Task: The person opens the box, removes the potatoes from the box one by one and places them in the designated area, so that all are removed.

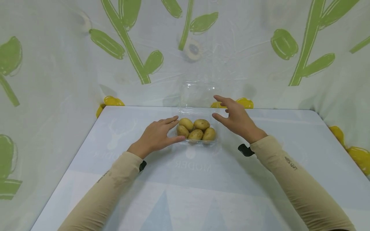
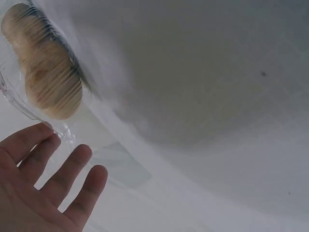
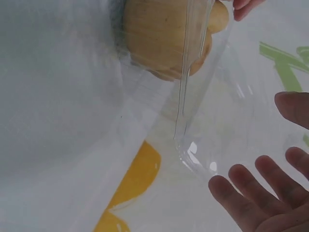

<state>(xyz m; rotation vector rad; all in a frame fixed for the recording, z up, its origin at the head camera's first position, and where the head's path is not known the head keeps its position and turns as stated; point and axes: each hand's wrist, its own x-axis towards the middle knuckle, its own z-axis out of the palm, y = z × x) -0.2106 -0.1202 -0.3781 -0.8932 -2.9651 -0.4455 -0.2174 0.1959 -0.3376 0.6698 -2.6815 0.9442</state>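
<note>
A clear plastic clamshell box (image 1: pixel 214 140) sits on the table with several potatoes (image 1: pixel 196 134) in its base. Its transparent lid (image 1: pixel 198 94) stands raised at the back. My left hand (image 1: pixel 157 134) is at the box's left side, thumb at the front rim and fingertips near the back corner. In the left wrist view the left hand's spread fingers (image 2: pixel 72 169) lie right by the plastic edge. To the right of the box my right hand (image 1: pixel 238 118) hovers with fingers spread, fingertips close to the lid's side. The right wrist view shows its fingers (image 3: pixel 241 193) straight beside the lid.
The white table (image 1: pixel 188 199) bears faint printed lettering and pale blue triangles. Behind it hangs a white curtain (image 1: pixel 231 57) with green leaf prints and yellow shapes along the table's edge. Dark wrist mounts (image 1: pixel 245 150) show at the sleeves.
</note>
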